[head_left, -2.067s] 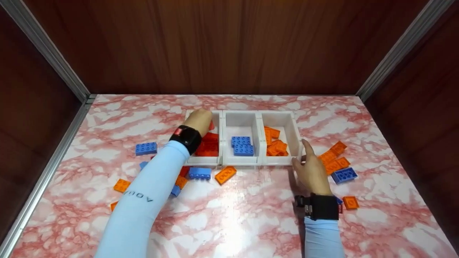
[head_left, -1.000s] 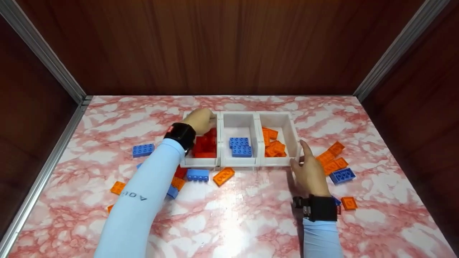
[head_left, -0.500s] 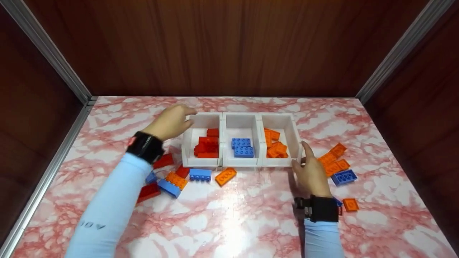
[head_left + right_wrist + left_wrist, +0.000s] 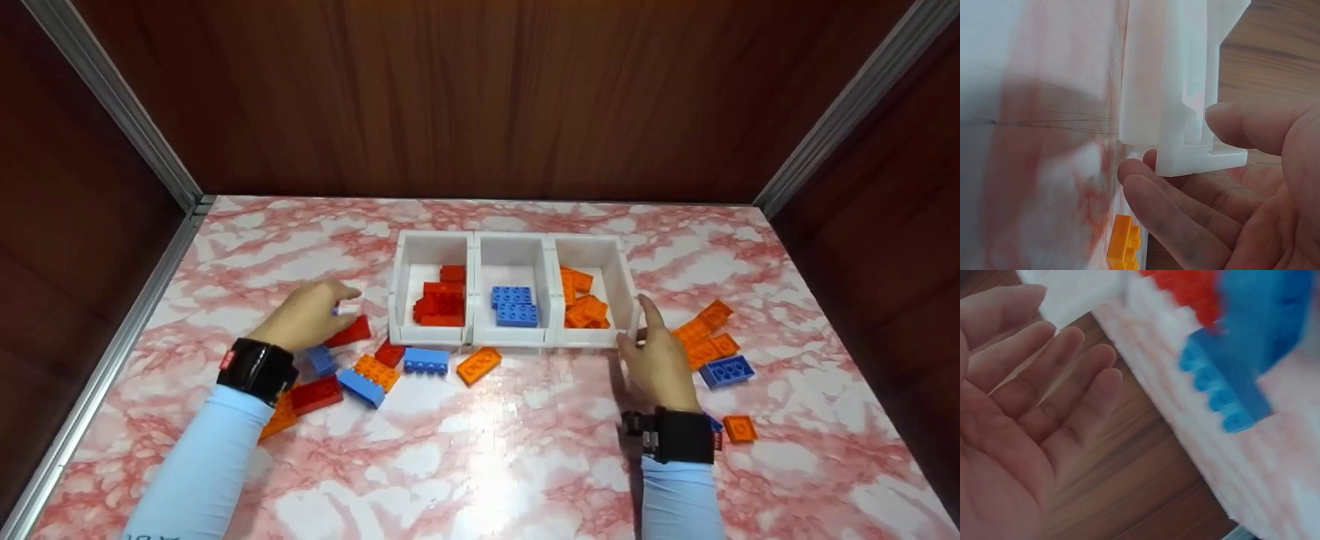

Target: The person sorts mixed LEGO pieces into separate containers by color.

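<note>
Where panels (image 4: 487,97) border marbled tabletop (image 4: 420,465), left hand (image 4: 306,316) is loose, right hand (image 4: 660,369) grips bin (image 4: 591,339).

I count three white bins (image 4: 511,337) — two blue blocks (image 4: 517,314) in the middle one — and three red blocks (image 4: 316,395) showing outside. Two hands (image 4: 304,316), two wristbands (image 4: 259,370).

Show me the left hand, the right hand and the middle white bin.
Left hand (image 4: 304,315): head view, back of the hand.
Right hand (image 4: 660,367): head view, back of the hand.
Middle white bin (image 4: 512,255): head view, bare inner back wall.
</note>
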A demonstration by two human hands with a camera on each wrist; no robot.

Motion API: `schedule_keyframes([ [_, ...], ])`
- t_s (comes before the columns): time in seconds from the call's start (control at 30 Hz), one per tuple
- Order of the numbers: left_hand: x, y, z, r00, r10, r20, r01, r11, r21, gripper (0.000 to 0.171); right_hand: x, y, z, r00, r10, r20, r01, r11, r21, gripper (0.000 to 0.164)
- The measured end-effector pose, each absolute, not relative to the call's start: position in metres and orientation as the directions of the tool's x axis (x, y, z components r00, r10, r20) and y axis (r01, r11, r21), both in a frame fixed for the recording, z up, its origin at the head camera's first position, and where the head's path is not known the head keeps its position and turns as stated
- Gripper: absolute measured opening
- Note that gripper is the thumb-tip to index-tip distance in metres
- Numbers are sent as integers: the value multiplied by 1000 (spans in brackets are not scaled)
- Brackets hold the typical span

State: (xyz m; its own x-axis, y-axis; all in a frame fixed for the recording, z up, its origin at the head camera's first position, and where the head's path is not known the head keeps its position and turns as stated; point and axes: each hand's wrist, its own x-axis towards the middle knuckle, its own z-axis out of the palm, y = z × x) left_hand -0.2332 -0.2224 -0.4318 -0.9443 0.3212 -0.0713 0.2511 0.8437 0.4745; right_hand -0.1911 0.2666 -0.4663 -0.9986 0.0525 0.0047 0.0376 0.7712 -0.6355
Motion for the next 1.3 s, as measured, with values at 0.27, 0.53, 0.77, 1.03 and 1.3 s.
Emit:
schedule_keyframes([
  [0.27,-226,-221,-457,-938,323,-127,240,868,434,47,-191,267,-468,-999,49,14,29,773,-634,71],
  [0.53,-226,-214,-462,-935,332,-122,268,890,368,38,-191,269,-468,-999,39,22,16,777,-629,71],
  [0.77,-225,-216,-458,-933,344,-109,285,887,363,38,-192,269,-470,-999,34,36,4,778,-629,72],
  [1.03,-222,-217,-421,-967,253,-10,232,901,366,37,-192,268,-471,-997,18,71,-30,783,-622,71],
  [1.3,-234,-181,-380,-940,299,162,339,857,388,41,-192,268,-469,-999,29,37,-1,782,-623,72],
])
